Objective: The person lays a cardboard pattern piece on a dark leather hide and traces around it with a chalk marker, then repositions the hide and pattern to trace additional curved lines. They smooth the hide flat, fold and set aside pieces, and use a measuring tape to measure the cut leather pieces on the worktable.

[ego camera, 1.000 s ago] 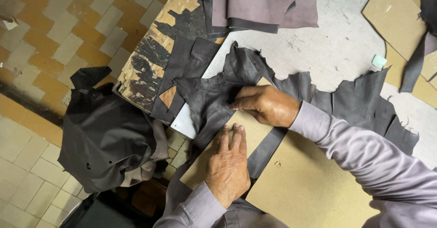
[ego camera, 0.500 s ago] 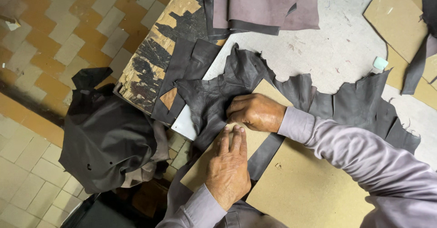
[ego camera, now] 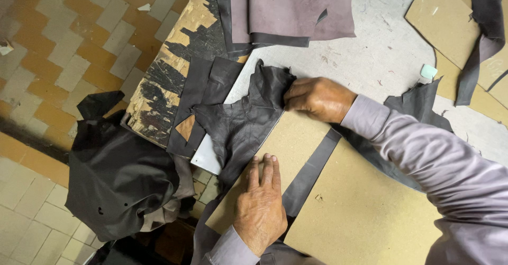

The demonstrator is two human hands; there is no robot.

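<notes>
Dark leather hide (ego camera: 241, 122) lies crumpled near the left edge of the worktable (ego camera: 381, 48), partly over a cardboard pattern (ego camera: 293, 143); the right hand (ego camera: 320, 98) has its fingers closed on the hide's upper fold, while the left hand (ego camera: 260, 207) presses flat, fingers straight and together, on the cardboard near the front edge — gripping nothing. The step in hand looks like spreading the hide against the pattern; a next move would call for a steady pull away from the pinned side, lest the cardboard shift. More leather pieces (ego camera: 291, 8) lie at the far edge; a dark bundle (ego camera: 119, 183) sits on the tiled floor (ego camera: 58, 48) below.
</notes>
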